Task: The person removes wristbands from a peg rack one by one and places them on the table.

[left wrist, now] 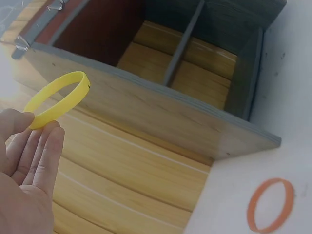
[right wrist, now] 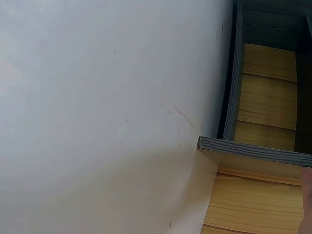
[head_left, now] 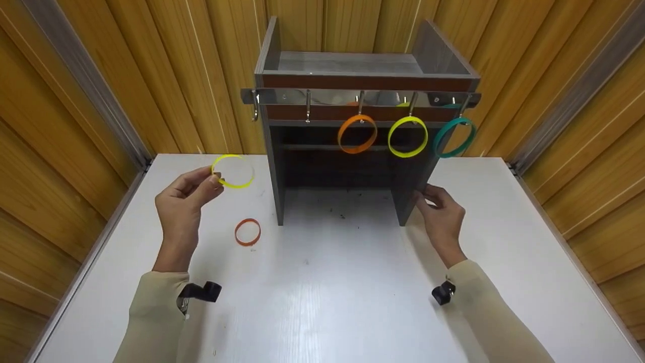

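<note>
My left hand [head_left: 181, 214] pinches a yellow wristband [left wrist: 66, 103] between thumb and fingers, up off the table and left of the grey wooden rack [head_left: 274, 166]. At the rack's right side panel [head_left: 410, 186], my right hand [head_left: 444, 219] touches the outer face with loosely bent fingers; part of them is hidden. Across the rack's front runs a metal hook rail [head_left: 335, 97]. From its hooks hang an orange wristband [head_left: 357, 150], a yellow-green wristband [head_left: 407, 155] and a teal wristband [head_left: 437, 137]. The two leftmost hooks carry nothing.
An orange-red wristband [head_left: 247, 244] lies on the white table [head_left: 312, 292], left of the rack and nearer to me than the held one. Wood-patterned walls [head_left: 65, 126] enclose the table at the back and both sides. Small dark specks dot the tabletop under the rack.
</note>
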{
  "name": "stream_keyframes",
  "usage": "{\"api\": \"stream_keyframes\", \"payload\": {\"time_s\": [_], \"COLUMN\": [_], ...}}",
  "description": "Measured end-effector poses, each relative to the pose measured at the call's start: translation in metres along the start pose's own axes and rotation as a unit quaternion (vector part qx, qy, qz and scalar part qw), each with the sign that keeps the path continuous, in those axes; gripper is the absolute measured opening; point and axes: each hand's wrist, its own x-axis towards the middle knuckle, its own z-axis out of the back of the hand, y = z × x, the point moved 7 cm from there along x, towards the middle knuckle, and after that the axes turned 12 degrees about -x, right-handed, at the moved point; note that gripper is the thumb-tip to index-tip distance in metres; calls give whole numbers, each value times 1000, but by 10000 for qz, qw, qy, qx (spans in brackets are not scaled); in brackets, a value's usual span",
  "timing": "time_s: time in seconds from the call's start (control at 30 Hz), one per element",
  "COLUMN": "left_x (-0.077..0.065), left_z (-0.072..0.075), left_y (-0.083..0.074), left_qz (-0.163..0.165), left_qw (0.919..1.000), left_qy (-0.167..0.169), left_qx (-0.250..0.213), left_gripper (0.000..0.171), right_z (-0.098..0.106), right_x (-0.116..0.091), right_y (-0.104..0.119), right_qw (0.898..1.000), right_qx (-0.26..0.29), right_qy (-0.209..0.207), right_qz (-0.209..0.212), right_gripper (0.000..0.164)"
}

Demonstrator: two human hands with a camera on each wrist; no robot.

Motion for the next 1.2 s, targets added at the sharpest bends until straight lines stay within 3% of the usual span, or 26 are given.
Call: {"api": "stream_keyframes", "payload": {"time_s": [0.3,0.67,1.0,1.2], "left_x": [-2,-5,-11,-12], "left_z": [35,74,97,105], "left_y": [35,72,101,113], "left_qz": [773,1174,1808,2257], "left_qw": [9959,9896,9759,9664], "left_qy": [-360,-797,-1095,-1081], "left_qx": [299,217,547,579], "left_gripper": [30,30,35,36], "right_z": [1,-2,-2,-1], "right_x": [-3,-4,-2,0], "right_y": [-2,-1,-3,0], "right_qw": [10000,9998,9998,9997], "right_qx": [17,104,104,49], "right_qy": [2,41,49,27], "right_qz": [-77,-164,-186,-219], "right_gripper": [21,20,21,21]}}
